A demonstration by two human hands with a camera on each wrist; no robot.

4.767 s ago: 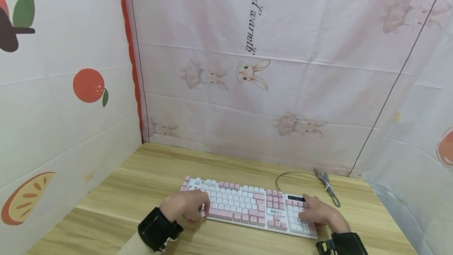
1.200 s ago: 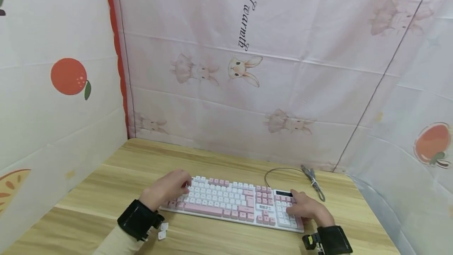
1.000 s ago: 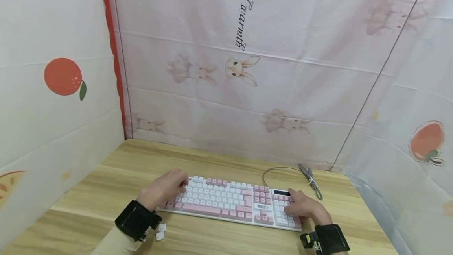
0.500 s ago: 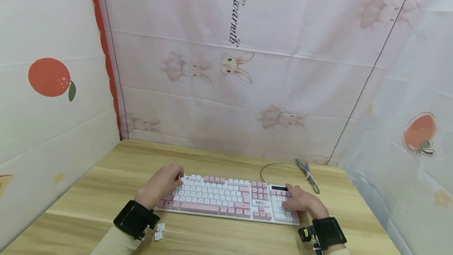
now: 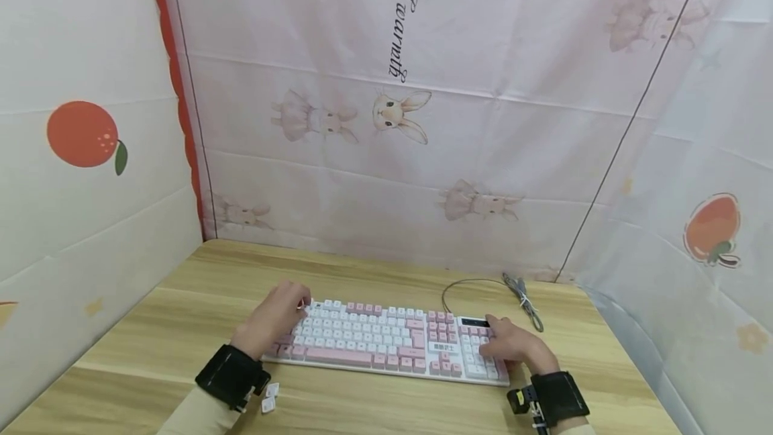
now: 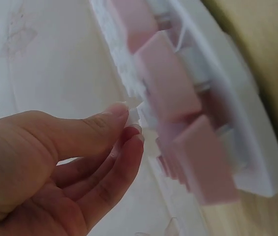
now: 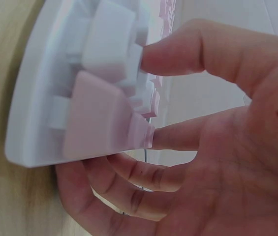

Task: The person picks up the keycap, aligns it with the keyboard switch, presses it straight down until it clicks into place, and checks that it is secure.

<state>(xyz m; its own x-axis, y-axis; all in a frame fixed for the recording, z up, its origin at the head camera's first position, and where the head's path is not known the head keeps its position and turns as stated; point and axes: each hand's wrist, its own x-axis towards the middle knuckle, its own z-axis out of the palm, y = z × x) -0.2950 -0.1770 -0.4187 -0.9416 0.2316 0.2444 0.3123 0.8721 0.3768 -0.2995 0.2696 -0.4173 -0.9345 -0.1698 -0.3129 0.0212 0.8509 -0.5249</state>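
Note:
A pink and white computer keyboard [image 5: 356, 341] lies on the wooden table, seen whole in the head view except where hands cover it. At its left end is my left hand [image 5: 272, 317]; in the left wrist view the thumb and fingers pinch a small white keycap [image 6: 135, 117] at the keys. My right hand [image 5: 519, 344] grips the keyboard's right end. Its thumb rests on the white number keys, and other fingers curl around the edge in the right wrist view. Two loose white keycaps [image 5: 268, 405] lie on the table near my left wrist.
A grey cable [image 5: 522, 294], bundled with a white tie, lies behind the keyboard on the right. Printed cloth walls [image 5: 362, 220] enclose the table [image 5: 374, 401] at the back and both sides. Each wrist wears a black strap [image 5: 229, 378] with a camera.
Earlier my left hand pinched a white keycap at the front left of the keyboard. It has since moved to the left end, and two keycaps lie loose. The right hand keeps its grip.

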